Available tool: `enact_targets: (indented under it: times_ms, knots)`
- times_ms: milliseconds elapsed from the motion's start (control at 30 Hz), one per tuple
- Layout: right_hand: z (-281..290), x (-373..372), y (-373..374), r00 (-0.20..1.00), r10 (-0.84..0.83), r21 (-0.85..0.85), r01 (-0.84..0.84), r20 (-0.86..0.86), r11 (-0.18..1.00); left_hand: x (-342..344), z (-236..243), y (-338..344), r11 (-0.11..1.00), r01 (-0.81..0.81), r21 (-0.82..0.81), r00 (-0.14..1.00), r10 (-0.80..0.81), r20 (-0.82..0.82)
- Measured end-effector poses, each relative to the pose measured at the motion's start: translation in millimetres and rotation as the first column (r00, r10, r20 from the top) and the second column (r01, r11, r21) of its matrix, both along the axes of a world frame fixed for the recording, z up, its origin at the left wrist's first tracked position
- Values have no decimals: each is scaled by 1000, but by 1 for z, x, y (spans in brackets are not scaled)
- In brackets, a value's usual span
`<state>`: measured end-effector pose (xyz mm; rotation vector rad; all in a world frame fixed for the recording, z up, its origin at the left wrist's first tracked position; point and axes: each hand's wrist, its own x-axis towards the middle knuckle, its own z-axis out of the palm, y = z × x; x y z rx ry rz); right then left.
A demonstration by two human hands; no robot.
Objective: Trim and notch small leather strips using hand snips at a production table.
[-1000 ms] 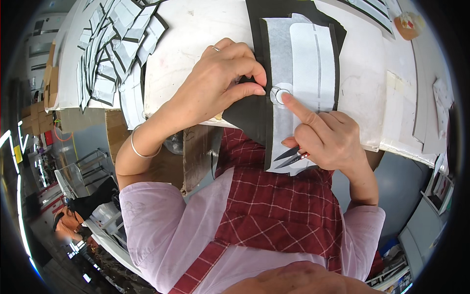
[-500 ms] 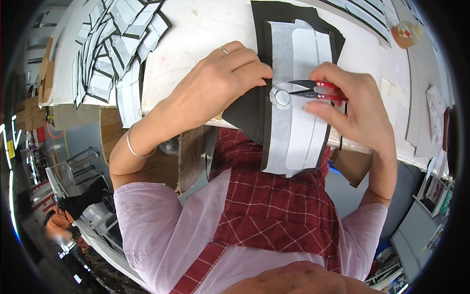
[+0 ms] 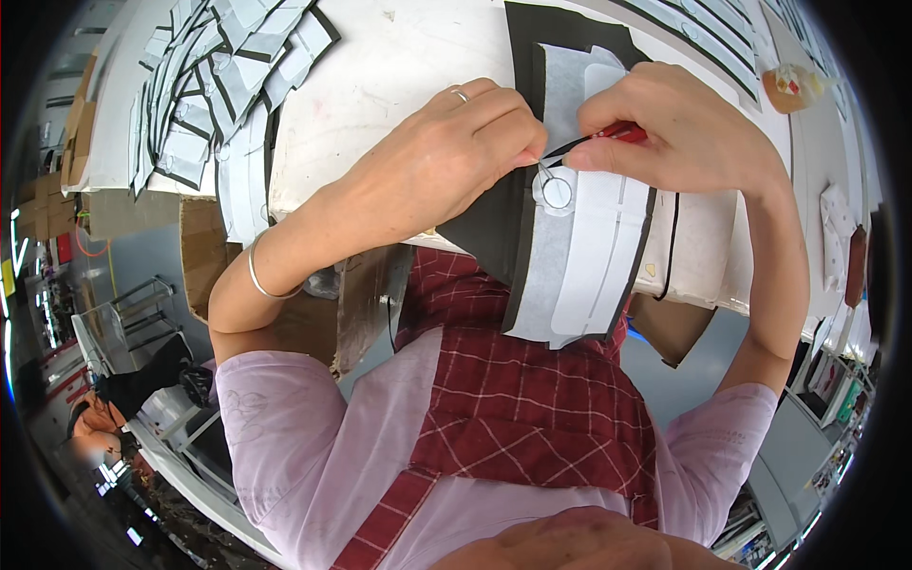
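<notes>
A long panel of black material with a white backing (image 3: pixel 589 275) lies over the table edge, its near end reaching my apron. On its left strip sits a round disc with a dark outline (image 3: pixel 558 194). My left hand (image 3: pixel 475 138) is closed in a pinch just above the disc, at the panel's left border; a thin thread (image 3: pixel 544 169) runs from the fingertips toward the disc. In my right hand (image 3: pixel 679 133) are red-handled thread snips (image 3: pixel 622 131), largely covered by the fingers. Their dark blades point left, close to my left fingertips.
Many similar black-and-white panels (image 3: pixel 223 85) are heaped at the table's far left. More strips (image 3: pixel 703 38) lie at the far right, near a container of amber contents (image 3: pixel 790 87). A dark cord (image 3: pixel 673 242) hangs over the front edge. Cardboard boxes (image 3: pixel 204 247) stand below.
My right hand has moved up and left with the snips, bringing the blades to my left fingertips. My left hand has shifted slightly right, and the panel's disc a little lower.
</notes>
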<state>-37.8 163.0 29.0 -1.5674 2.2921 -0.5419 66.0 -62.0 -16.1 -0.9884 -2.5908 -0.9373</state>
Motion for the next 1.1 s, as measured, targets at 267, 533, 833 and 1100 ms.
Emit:
enact_targets:
  times_ms: [267, 533, 833, 1100]
  knots:
    - [10, -3, -16, 996, 42, 178, -57, 84, 982, 0, -2, 0, 1000, -10, 11, 1000, 9, 13]
    - [13, -3, -21, 991, 50, 224, -78, 127, 971, 2, -4, -1, 998, -52, 42, 998, 50, 34]
    - [-4, 10, 57, 943, -202, -152, 248, 265, 957, 114, 91, -110, 835, -214, -507, 779, 459, 427]
    - [-20, 57, 60, 770, -585, -247, 637, 254, 730, 86, 52, -74, 882, -468, 48, 797, 398, 455]
